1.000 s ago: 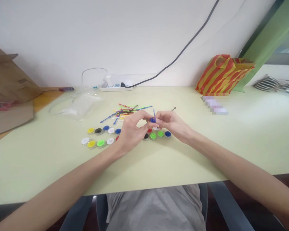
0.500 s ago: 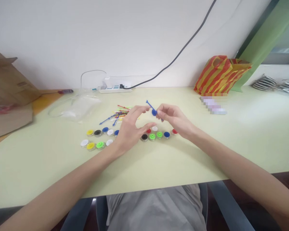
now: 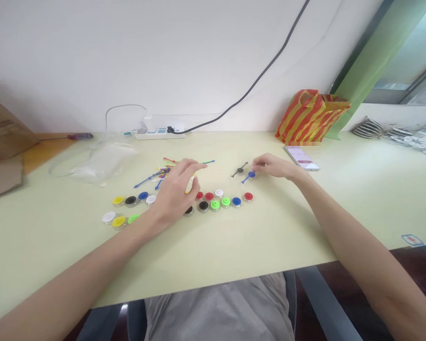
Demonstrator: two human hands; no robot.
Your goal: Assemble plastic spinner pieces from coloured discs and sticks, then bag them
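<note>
A blue arrow spinner [image 3: 249,177] is at the fingertips of my right hand [image 3: 272,166], which pinches its far end low over the table. Just left of it lies a black arrow spinner [image 3: 240,170]. My left hand [image 3: 177,189], fingers apart and holding nothing, hovers over the coloured discs and partly hides the pile of arrows [image 3: 152,177]. Round discs in several colours, such as a red disc [image 3: 248,196] and a yellow disc [image 3: 119,221], stand in rows on clear bases nearer the table's front edge.
On the table [image 3: 213,251], a power strip [image 3: 161,135] and a plastic bag [image 3: 104,161] sit at the back left. A striped bag [image 3: 307,116] and a phone [image 3: 301,157] are at the back right. A cardboard box [image 3: 7,128] stands far left.
My right hand has moved right and down to the table with the blue spinner. My left hand has shifted left. The black spinner has come into sight, and the view has turned slightly right.
</note>
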